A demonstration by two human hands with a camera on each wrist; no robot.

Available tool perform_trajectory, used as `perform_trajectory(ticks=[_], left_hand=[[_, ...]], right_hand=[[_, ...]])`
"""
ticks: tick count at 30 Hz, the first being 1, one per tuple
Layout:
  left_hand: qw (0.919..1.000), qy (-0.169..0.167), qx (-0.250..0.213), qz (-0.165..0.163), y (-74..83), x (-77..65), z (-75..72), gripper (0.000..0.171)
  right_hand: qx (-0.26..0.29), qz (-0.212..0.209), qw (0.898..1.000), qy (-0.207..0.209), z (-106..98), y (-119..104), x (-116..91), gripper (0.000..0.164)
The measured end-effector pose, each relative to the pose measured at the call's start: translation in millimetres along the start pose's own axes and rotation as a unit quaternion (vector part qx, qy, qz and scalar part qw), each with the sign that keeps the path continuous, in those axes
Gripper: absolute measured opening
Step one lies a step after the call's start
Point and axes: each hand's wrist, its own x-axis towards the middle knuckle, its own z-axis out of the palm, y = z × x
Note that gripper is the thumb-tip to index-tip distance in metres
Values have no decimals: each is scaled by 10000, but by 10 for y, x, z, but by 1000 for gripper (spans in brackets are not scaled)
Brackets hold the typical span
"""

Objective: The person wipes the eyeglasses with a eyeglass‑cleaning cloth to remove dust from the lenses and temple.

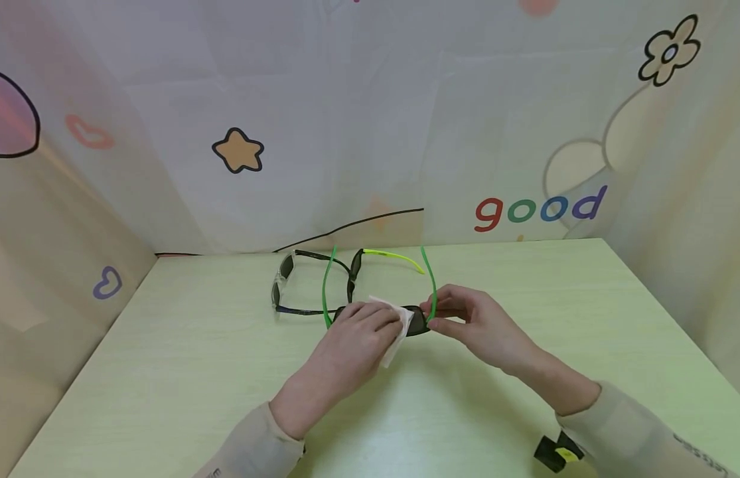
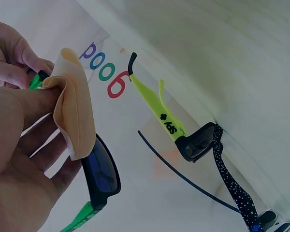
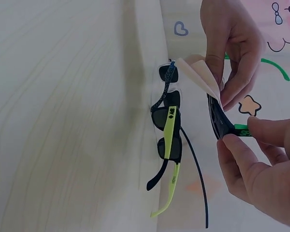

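Black sunglasses with green temples are held up between both hands, lenses toward the person's side and temples pointing away. My right hand pinches the frame at its right hinge, thumb and fingers around the corner. With my left hand I hold a folded pale cloth against a lens, thumb on one face and fingers on the other. The cloth covers the middle of the frame, and one dark lens shows below it in the left wrist view.
Behind, on the table, lie sunglasses with yellow temples and clear-framed sunglasses with dark speckled temples. A small black object with a yellow patch sits by the right sleeve. A printed curtain hangs along the table's back edge.
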Motion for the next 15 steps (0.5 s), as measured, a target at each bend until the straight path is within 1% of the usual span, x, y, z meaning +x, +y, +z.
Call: perform_trajectory(ticks=[3, 5, 11, 15], left_hand=[[10000, 3, -91, -4, 6, 7, 7, 41], [9997, 50, -232, 1, 12, 13, 12, 39], [9968, 320, -713, 178, 30, 43, 48, 30], [9964, 350, -735, 239, 38, 53, 54, 34]], right_hand=[[-26, -11, 10000, 24, 7, -6, -4, 10], [-9, -23, 10000, 32, 13, -13, -1, 10], [3, -94, 10000, 22, 35, -55, 8, 12], [-36, -41, 10000, 27, 45, -81, 11, 13]])
